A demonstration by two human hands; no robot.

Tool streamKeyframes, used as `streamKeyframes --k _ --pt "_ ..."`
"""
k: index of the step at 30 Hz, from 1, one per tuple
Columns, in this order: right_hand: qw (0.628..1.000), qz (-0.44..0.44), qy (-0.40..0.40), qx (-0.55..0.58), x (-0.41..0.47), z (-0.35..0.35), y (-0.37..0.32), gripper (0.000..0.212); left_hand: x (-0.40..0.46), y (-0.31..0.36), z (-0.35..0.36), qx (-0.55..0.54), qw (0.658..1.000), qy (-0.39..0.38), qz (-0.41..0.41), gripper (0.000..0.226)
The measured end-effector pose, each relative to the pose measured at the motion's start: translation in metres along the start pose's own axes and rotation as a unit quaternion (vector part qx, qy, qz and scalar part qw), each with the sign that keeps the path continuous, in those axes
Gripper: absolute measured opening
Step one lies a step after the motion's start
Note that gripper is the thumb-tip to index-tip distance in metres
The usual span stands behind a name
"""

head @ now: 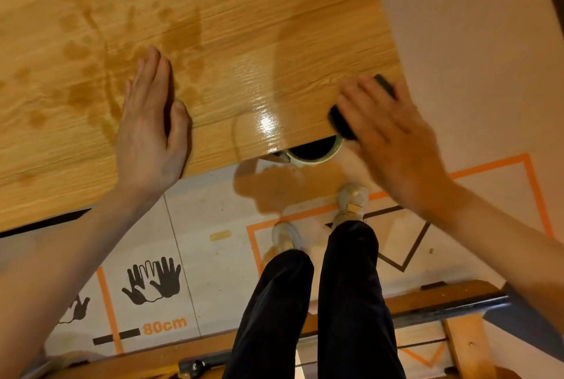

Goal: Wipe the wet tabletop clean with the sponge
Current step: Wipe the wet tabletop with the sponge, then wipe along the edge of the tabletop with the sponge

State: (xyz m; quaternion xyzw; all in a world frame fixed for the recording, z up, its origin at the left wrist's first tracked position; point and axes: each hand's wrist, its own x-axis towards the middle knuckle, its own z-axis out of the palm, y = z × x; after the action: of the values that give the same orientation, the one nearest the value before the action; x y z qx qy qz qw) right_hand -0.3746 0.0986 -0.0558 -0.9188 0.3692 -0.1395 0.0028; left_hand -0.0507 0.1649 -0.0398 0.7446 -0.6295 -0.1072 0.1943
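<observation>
The dark, flat, oblong sponge [343, 124] lies on the near right corner of the glossy wood-grain tabletop [229, 27], its lower end right at the table's front edge and its far end showing beyond the fingertips. The right hand [393, 146] lies over it, blurred, fingers spread and fairly straight across its top; whether they curl round its sides cannot be told. Just below that edge sits a round pale-rimmed container with a dark inside [316, 151], partly tucked under the table.

The laminate shines with a bright glare patch near the sponge. Farther left and toward the back, darker wet blotches and streaks [85, 52] mottle the grain. The left hand [149, 122] rests flat on the tabletop near the front edge, fingers straight and together, thumb alongside, holding nothing.

The table's front edge runs diagonally, and its right edge falls away to pale floor. Below, a brownish puddle [262, 189] spreads on the floor just ahead of two light shoes [351, 204]. Dark trousers [351, 302], orange tape lines [500, 162] and black handprint markings [155, 279] show beneath.
</observation>
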Motion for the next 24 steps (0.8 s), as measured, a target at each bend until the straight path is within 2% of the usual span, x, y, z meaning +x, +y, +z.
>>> streamKeyframes --k 1,3,5,8,10,13,15,16,17,19,20,22,23,24 --pt "1.0 -0.023 0.005 0.005 0.01 0.006 -0.016 0.054 0.0 0.001 0.0 0.0 1.0 0.0 -0.001 0.053" --pt "0.995 -0.102 0.015 0.015 0.03 0.018 -0.048 0.037 0.0 0.003 -0.001 0.002 1.0 -0.006 -0.008 0.054" --pt "0.985 -0.168 -0.031 0.025 0.04 0.024 -0.067 0.046 0.001 0.004 -0.003 0.004 1.0 -0.017 -0.016 0.054" --pt "0.981 -0.173 -0.079 -0.035 0.031 0.018 -0.035 0.049 0.002 0.004 -0.007 0.006 0.999 -0.041 -0.019 0.056" --pt "0.987 -0.146 -0.06 0.001 0.019 0.004 0.001 0.041 0.003 0.009 -0.009 0.006 0.998 -0.043 -0.037 0.056" --pt "0.993 -0.045 -0.072 0.077 0.001 -0.011 0.036 0.053 0.013 0.027 -0.006 0.002 0.998 -0.026 -0.053 0.057" --pt "0.974 0.055 -0.071 0.208 -0.006 -0.018 0.039 0.053 0.029 0.047 0.002 -0.003 0.999 -0.025 -0.036 0.056" --pt "0.941 0.13 -0.06 0.307 -0.007 -0.023 0.039 0.052 0.039 0.059 0.008 -0.009 0.999 -0.027 -0.027 0.055" --pt "0.885 0.217 -0.04 0.411 -0.005 -0.028 0.038 0.05 0.051 0.071 0.015 -0.018 0.999 -0.029 -0.02 0.055" --pt "0.734 0.369 0.018 0.569 0.003 -0.037 0.034 0.041 0.075 0.094 0.03 -0.033 0.999 -0.03 -0.003 0.055" --pt "0.669 0.415 0.032 0.616 0.007 -0.039 0.033 0.036 0.087 0.104 0.037 -0.037 0.999 -0.031 0.006 0.055" --pt "0.588 0.448 0.027 0.674 0.011 -0.037 0.033 0.033 0.108 0.116 0.048 -0.038 0.998 -0.035 0.017 0.055" --pt "0.564 0.447 0.019 0.694 0.011 -0.036 0.032 0.035 0.117 0.12 0.053 -0.036 0.999 -0.037 0.016 0.055" --pt "0.556 0.439 0.005 0.705 0.011 -0.036 0.031 0.038 0.124 0.121 0.056 -0.034 0.999 -0.039 0.011 0.055"
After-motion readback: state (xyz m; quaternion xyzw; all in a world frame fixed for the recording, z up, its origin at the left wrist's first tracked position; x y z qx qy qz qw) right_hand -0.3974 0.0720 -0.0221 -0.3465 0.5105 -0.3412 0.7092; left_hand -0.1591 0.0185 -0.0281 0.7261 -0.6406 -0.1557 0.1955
